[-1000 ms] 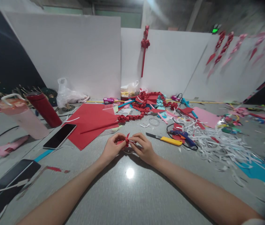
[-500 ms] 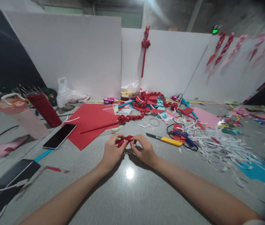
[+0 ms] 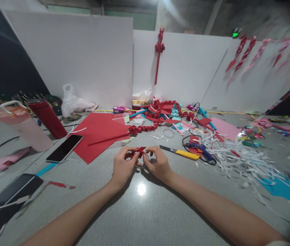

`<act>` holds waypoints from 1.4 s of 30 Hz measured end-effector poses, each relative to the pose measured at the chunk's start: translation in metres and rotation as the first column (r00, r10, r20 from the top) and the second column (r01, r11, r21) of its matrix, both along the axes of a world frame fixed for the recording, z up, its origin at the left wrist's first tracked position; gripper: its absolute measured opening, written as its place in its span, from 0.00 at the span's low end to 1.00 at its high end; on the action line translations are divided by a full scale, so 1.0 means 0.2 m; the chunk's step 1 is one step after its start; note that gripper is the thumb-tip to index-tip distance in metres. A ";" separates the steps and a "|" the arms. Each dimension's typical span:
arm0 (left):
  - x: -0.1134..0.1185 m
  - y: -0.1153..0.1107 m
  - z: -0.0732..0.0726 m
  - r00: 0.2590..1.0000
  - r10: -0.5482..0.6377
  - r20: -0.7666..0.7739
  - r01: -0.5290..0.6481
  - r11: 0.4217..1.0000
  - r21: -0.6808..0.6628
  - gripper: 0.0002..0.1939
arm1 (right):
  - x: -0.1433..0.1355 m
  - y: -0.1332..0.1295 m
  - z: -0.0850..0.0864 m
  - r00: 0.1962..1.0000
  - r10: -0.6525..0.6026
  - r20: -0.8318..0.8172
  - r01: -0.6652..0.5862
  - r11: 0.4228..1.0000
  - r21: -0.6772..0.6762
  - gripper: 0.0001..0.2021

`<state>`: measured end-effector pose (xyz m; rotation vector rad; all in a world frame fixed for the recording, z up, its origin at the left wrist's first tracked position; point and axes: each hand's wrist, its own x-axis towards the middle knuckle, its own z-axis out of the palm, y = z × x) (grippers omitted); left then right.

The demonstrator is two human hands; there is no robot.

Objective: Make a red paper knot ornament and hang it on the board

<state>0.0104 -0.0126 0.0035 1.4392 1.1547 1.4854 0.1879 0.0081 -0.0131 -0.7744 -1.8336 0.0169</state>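
Observation:
Both hands meet over the grey table (image 3: pixel 155 212). Between them is a small red folded paper piece (image 3: pixel 141 149). My left hand (image 3: pixel 124 163) pinches its left side between thumb and fingers. On the right side, my right hand (image 3: pixel 158 164) has curled fingers, with its thumb and fingertips at the paper. A thin pale ring or roll of tape, partly hidden by the fingers, shows just under the paper. Close to the right hand lies a yellow utility knife (image 3: pixel 186 154) with its blade to the left.
Red paper sheets (image 3: pixel 96 126) and a phone (image 3: pixel 64 148) lie left, near a red bottle (image 3: pixel 48 118) and a pink tumbler (image 3: pixel 27 130). Red paper chains (image 3: pixel 147 128) sit ahead. To the right are a blue glue gun (image 3: pixel 201 149) and white paper strips (image 3: pixel 239 159).
The red paper has turned between my fingers and now shows a flat strip pointing up and right. The fingers of my right hand have loosened slightly. More of the pale ring shows.

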 end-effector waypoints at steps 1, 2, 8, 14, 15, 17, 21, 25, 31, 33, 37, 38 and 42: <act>0.00 0.00 0.00 1.000 0.001 0.005 -0.001 1.000 -0.004 0.13 | 0.00 0.00 0.00 1.000 0.002 0.013 -0.002 1.000 0.006 0.07; 0.00 0.00 0.01 1.000 0.000 0.010 0.000 1.000 -0.007 0.13 | 0.00 0.00 0.00 1.000 0.011 0.028 -0.011 1.000 0.016 0.07; 0.01 -0.01 0.01 0.998 -0.007 0.060 0.011 0.998 -0.058 0.15 | 0.01 0.01 -0.02 0.992 0.056 0.116 -0.067 0.993 0.094 0.07; 0.01 0.00 -0.01 0.997 -0.005 0.082 0.013 0.995 -0.104 0.16 | 0.02 0.01 -0.01 0.978 0.084 0.193 -0.111 0.984 0.137 0.07; 0.01 0.01 -0.01 0.996 -0.003 0.091 0.013 0.994 -0.110 0.16 | 0.02 0.01 -0.01 0.975 0.088 0.204 -0.118 0.983 0.141 0.07; 0.01 0.01 -0.01 0.995 0.002 0.100 0.010 0.993 -0.120 0.16 | 0.02 0.01 0.00 0.971 0.082 0.225 -0.118 0.982 0.150 0.08; 0.01 0.01 -0.01 0.996 0.008 0.089 0.003 0.992 -0.124 0.15 | 0.02 0.01 0.00 0.964 0.071 0.256 -0.112 0.982 0.152 0.08; 0.00 0.02 0.00 0.999 0.015 0.042 -0.011 0.996 -0.094 0.13 | 0.01 0.00 0.02 0.959 0.098 0.267 -0.141 0.979 0.146 0.09; 0.00 0.02 0.00 0.999 -0.011 0.047 0.015 0.995 -0.097 0.13 | 0.01 0.01 -0.02 0.971 0.131 0.201 -0.152 0.984 0.095 0.08; 0.00 0.02 0.00 0.998 -0.021 0.061 0.028 0.993 -0.113 0.15 | 0.02 0.02 -0.03 0.979 0.120 0.166 -0.135 0.988 0.081 0.08; -0.01 0.03 0.00 0.995 -0.056 0.080 0.066 0.989 -0.136 0.16 | 0.03 0.02 -0.04 0.983 0.121 0.136 -0.132 0.989 0.073 0.11; -0.02 0.04 0.00 0.995 -0.065 0.081 0.075 0.989 -0.130 0.15 | 0.03 0.02 -0.04 0.983 0.126 0.136 -0.136 0.988 0.068 0.12; -0.03 0.06 0.00 0.991 -0.092 0.099 0.105 0.985 -0.138 0.14 | 0.02 0.01 -0.02 0.989 0.115 0.094 -0.119 0.992 0.043 0.14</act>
